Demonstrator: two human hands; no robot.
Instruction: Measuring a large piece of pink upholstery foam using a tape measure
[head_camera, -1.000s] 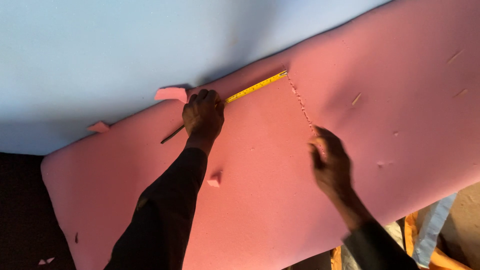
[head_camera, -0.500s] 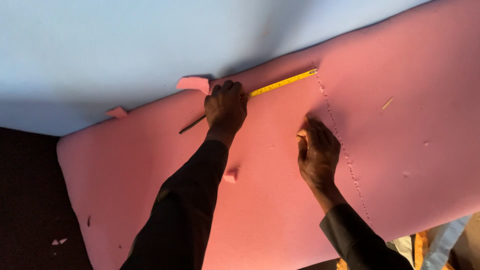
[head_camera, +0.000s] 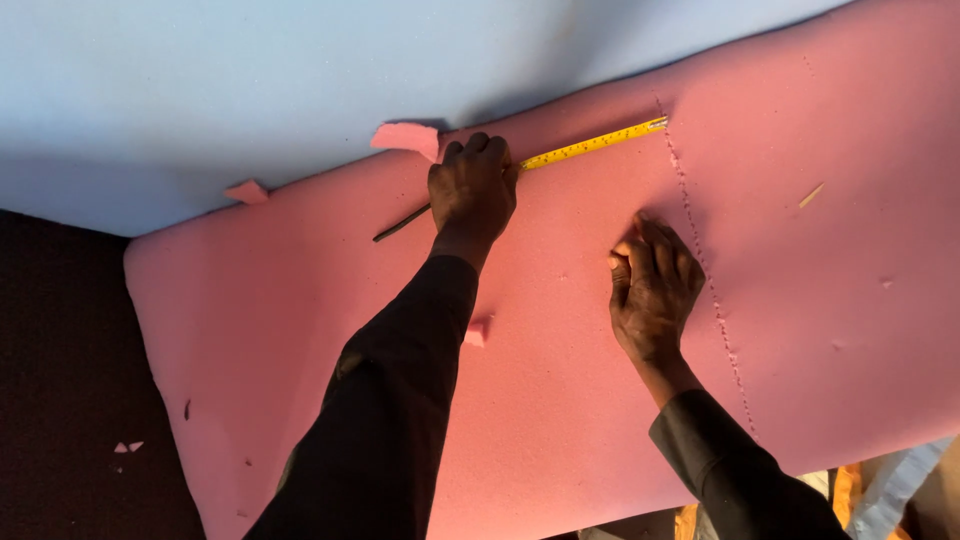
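A large pink foam sheet (head_camera: 560, 400) lies flat, with a dotted cut line (head_camera: 700, 260) running down it. My left hand (head_camera: 472, 190) presses a yellow tape measure (head_camera: 595, 145) onto the foam near its far edge; a thin dark stick (head_camera: 400, 224) pokes out from under that hand. My right hand (head_camera: 652, 285) rests on the foam just left of the dotted line, fingers curled; whether it holds anything is hidden.
A pale blue sheet (head_camera: 250, 90) lies beyond the pink foam. Small pink scraps (head_camera: 405, 137) sit at the far edge, another (head_camera: 476, 332) beside my left sleeve. Dark floor (head_camera: 60, 400) is at the left; orange and white material (head_camera: 880, 490) shows at bottom right.
My right hand has slid left and up along the foam, away from the dotted line. My left hand keeps the tape pinned. The camera view has shifted.
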